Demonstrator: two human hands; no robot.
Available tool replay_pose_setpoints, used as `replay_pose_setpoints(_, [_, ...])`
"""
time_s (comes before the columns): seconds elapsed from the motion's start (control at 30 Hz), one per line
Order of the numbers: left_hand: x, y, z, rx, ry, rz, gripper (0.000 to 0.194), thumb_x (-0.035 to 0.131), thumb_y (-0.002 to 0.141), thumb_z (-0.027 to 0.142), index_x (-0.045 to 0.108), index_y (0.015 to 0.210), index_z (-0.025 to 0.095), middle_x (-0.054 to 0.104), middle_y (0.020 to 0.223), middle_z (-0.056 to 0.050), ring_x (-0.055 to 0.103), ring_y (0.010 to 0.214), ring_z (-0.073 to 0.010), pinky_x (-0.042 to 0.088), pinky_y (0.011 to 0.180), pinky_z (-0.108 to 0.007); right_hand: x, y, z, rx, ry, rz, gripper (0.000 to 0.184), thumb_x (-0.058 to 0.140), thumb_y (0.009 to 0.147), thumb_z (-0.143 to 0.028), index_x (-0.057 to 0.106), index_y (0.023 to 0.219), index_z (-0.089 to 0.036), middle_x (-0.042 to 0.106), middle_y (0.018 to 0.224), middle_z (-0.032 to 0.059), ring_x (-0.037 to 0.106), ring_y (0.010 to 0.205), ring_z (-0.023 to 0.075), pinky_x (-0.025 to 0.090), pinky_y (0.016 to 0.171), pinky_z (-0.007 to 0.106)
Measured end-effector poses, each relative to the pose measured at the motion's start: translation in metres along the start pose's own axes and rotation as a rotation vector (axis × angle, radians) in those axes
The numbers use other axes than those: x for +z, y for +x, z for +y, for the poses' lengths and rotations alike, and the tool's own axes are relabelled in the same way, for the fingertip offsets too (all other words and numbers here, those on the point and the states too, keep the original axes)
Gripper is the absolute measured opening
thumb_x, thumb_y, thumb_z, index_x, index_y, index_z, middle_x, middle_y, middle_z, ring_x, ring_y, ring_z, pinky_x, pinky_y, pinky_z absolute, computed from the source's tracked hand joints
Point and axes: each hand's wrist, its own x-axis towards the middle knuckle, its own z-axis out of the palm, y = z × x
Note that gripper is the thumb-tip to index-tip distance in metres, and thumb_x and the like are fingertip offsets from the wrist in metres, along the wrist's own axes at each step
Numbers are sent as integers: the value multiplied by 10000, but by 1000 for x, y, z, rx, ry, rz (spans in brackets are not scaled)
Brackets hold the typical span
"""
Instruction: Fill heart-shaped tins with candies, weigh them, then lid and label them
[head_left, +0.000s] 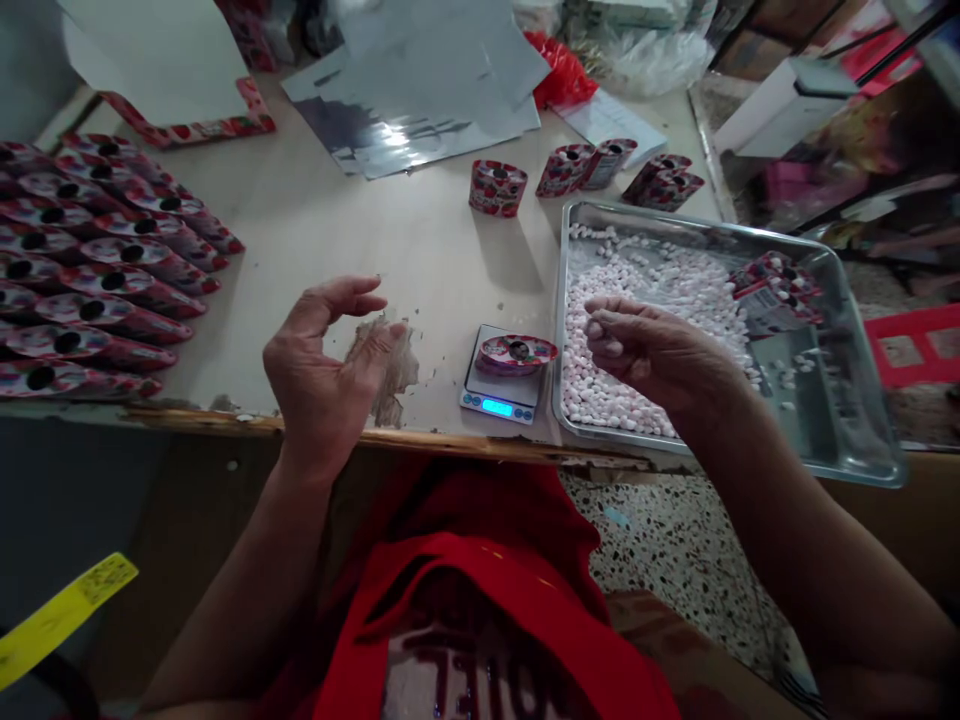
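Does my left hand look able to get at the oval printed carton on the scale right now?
Probably yes: your left hand looks open, and only flat, worn tabletop seems to lie between it and the oval printed carton on the digital scale.

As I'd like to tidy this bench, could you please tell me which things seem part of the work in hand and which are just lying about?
Likely in use:
- lit scale
- printed packet on it
- metal tray
- pale pieces in it
- packet rows at left

Apparently lying about:
- silvery sheets
- red plastic
- white box
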Motion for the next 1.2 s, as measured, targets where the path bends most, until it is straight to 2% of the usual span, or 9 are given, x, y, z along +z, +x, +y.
replay_pose_setpoints(0.17, [10,-8,0,-54,-76,-68,423,844,877,225,709,1275,273,768,1113,-5,748,1073,-219,616,1071,-483,8,-2,6,-82,-122,-60,6,772,916,-170,772,911,-167,641,683,7,480,541,71,420,451,164])
replay_pose_setpoints(0.47, [43,-22,6,-69,-87,-192,522,889,803,147,700,1281,242,779,1194,-63,751,1088,-240,592,1071,-458,26,-3,-1,-197,-376,-171,54,806,886,-209,823,923,-174,647,667,-7,486,578,86,404,518,209])
replay_pose_setpoints(0.6, [43,-24,1,-91,-92,-206,499,875,821,155,699,1281,239,778,1197,-67,748,1091,-241,574,1071,-466,38,2,-5,-233,-553,-281,53,826,869,-215,850,898,-177,741,744,30,595,671,120,473,609,237])
replay_pose_setpoints(0.73, [39,-22,-2,-110,-89,-234,506,872,824,169,696,1294,236,776,1204,-70,747,1096,-240,574,1057,-457,43,8,-1,-237,-599,-325,126,870,812,-216,869,937,-229,817,897,34,688,829,184,534,682,268])
replay_pose_setpoints(0.83, [39,-20,-2,-102,-73,-255,509,878,828,196,698,1301,243,783,1171,-60,746,1085,-235,577,1047,-446,41,11,6,-184,-563,-307,218,879,812,-236,867,1029,-216,782,810,15,655,745,154,493,618,242])
replay_pose_setpoints(0.9, [40,-19,-2,-89,-75,-281,490,871,840,202,703,1299,239,787,1157,-59,747,1070,-227,584,1033,-430,37,12,8,-129,-476,-277,271,865,848,-277,849,1102,-182,672,658,-25,557,605,108,414,532,221])
replay_pose_setpoints(1.03, [41,-17,2,-47,-97,-326,438,874,841,188,731,1253,225,788,1171,-67,749,1038,-211,597,1018,-409,7,14,1,-109,-215,-99,245,821,918,-332,798,1115,-189,486,571,-79,369,490,76,300,440,227])
replay_pose_setpoints(1.17, [40,-14,6,-27,-63,-329,431,886,825,167,741,1227,225,785,1190,-66,747,1062,-218,591,1033,-412,-68,15,-13,-216,-25,172,33,753,965,-260,744,992,-278,468,620,-61,355,505,79,348,476,238])
replay_pose_setpoints(1.2, [39,-13,7,-22,-52,-326,451,897,811,162,739,1229,222,784,1196,-67,747,1066,-222,589,1033,-412,-89,13,-13,-233,-17,233,48,727,978,-242,737,953,-282,480,642,-44,378,521,81,368,496,245])
